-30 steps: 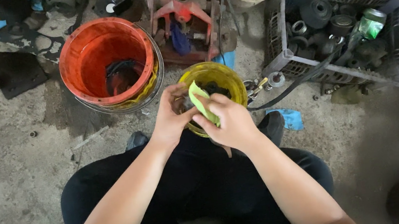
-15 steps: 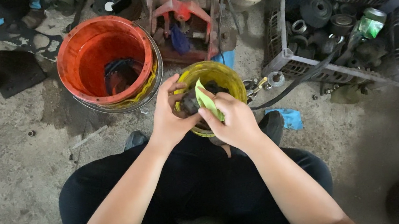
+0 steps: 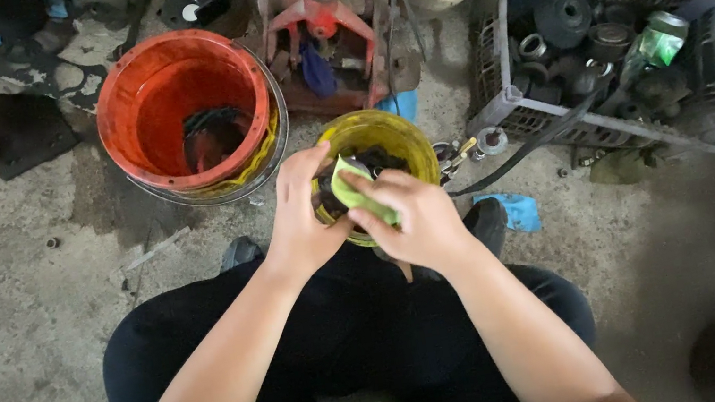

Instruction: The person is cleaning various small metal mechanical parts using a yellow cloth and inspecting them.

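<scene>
On the concrete floor (image 3: pixel 12 313) of a cluttered workshop, a person sits with black-clad legs (image 3: pixel 352 345) drawn up, both hands working over a small yellow tub (image 3: pixel 395 133) set between the knees. Largest around them is a grey crate (image 3: pixel 514 100) at the right, full of dark round metal parts, with a green bottle (image 3: pixel 662 43) lying across its top; at the left stands an orange bucket (image 3: pixel 183 114) with something dark in its bottom, and behind the tub a red metal tool (image 3: pixel 319 20). Since a second ago the hands have barely shifted over the tub, but the green cloth (image 3: pixel 361 193) has turned — it lay more on top of the right hand's grip then and now sits folded down between the two hands, which reads as wiping going on rather than a part being picked up or put down. The left hand (image 3: pixel 302 214) is curled closed around a dark part (image 3: pixel 331 203) held just above the tub's near rim. The right hand (image 3: pixel 418 220) has its fingers (image 3: pixel 379 217) pinched shut on the cloth, pressing it against that part — cloth and part touch, with the left hand's fingers wrapped around from the other side.
</scene>
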